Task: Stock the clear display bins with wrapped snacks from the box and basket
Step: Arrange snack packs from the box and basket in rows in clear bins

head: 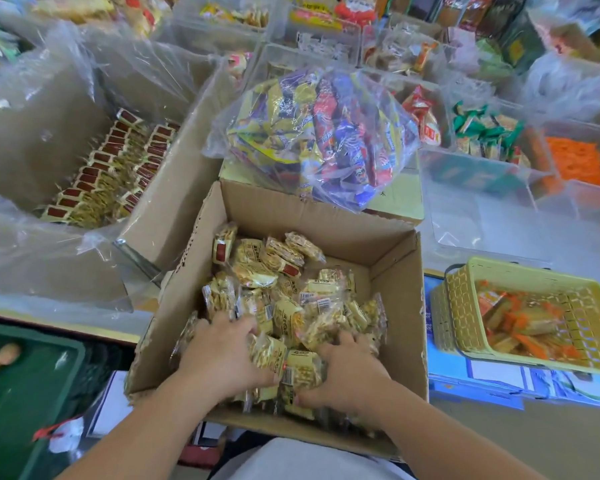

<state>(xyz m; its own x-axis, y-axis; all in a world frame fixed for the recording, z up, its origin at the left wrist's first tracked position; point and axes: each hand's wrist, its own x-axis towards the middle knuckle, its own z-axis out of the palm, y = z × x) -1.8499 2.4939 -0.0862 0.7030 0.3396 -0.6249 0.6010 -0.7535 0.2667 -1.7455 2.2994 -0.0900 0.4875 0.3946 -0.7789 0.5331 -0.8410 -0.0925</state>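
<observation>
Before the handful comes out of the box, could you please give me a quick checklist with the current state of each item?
1. Both hands on the yellow wrapped snacks: ok, left hand and right hand are in the pile.
2. Grip closed on a bundle: cannot tell, fingers are buried among packets.
3. Cardboard box open on top: ok.
4. Empty clear bin within view: ok, right of the box.
5. Lift path: not ok, the bag of mixed snacks overhangs the box's far edge.
</observation>
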